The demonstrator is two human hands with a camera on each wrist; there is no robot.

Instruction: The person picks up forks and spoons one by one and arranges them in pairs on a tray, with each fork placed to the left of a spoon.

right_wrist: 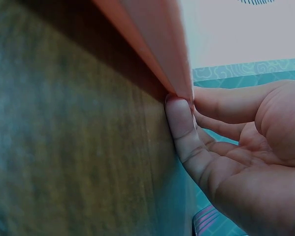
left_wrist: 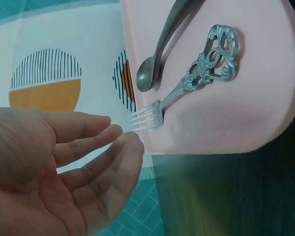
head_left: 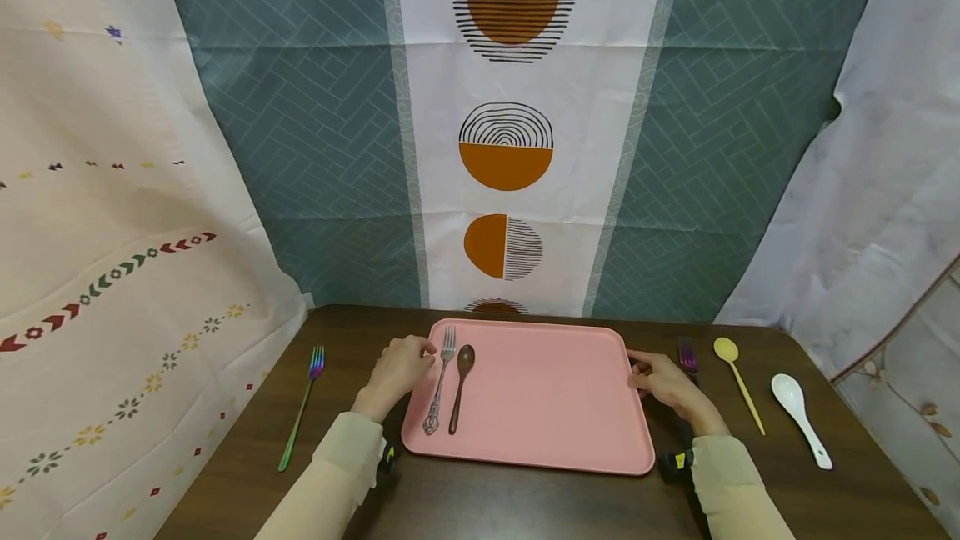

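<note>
A pink rectangular tray (head_left: 555,398) lies on the dark table, bearing a silver fork (head_left: 441,382) with an ornate openwork handle and a dark brown spoon (head_left: 461,382) side by side in its left part. My left hand (head_left: 397,367) hovers at the tray's left edge. Its fingers are loosely bent with nothing between them, close to the fork's tines in the left wrist view. On the opposite side, my right hand (head_left: 670,382) pinches the tray's right rim (right_wrist: 179,59) between thumb and fingers, as the right wrist view shows.
A rainbow-tined fork (head_left: 303,407) with a green handle lies left of the tray. To the right are a purple-tined fork (head_left: 687,357), partly hidden by my right hand, a yellow spoon (head_left: 738,382) and a white spoon (head_left: 801,417). Patterned cloths (head_left: 330,148) hang around the table.
</note>
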